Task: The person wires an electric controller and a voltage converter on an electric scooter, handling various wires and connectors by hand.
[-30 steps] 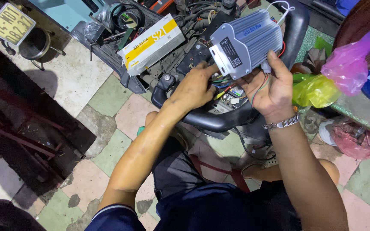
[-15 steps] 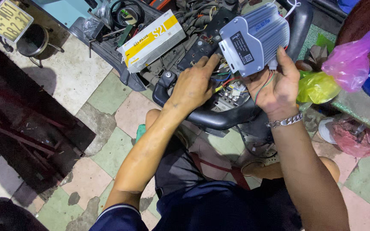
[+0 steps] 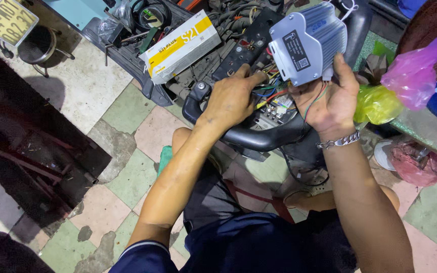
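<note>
Closest to me are my dark blue shirt and my bent knees above the floor [image 3: 127,108] of worn square tiles, pale green, pink and grey, chipped in places. One metal chain bracelet [image 3: 339,141] sits on my right wrist.

My left hand [image 3: 231,98] lies palm down, fingers loosely curled, with the fingertips pressed into a tangle of thin coloured wires [image 3: 274,96], red, green, blue and yellow. I cannot tell whether it pinches any single wire. The wires spill over a curved black frame [image 3: 259,139], smooth and glossy, that loops round under both hands.

My right hand [image 3: 332,103] is cupped and turned up, thumb raised along the side of one grey metal controller box [image 3: 307,40], which it grips from below. The box is rectangular with ribbed fins and a dark label on its near face, tilted above the wires.

Farther off lies one long white and yellow cardboard carton [image 3: 180,45] on a black tray of cables. To the right sit one pink plastic bag [image 3: 413,71] and one yellow-green bag [image 3: 378,103], both crinkled.
</note>
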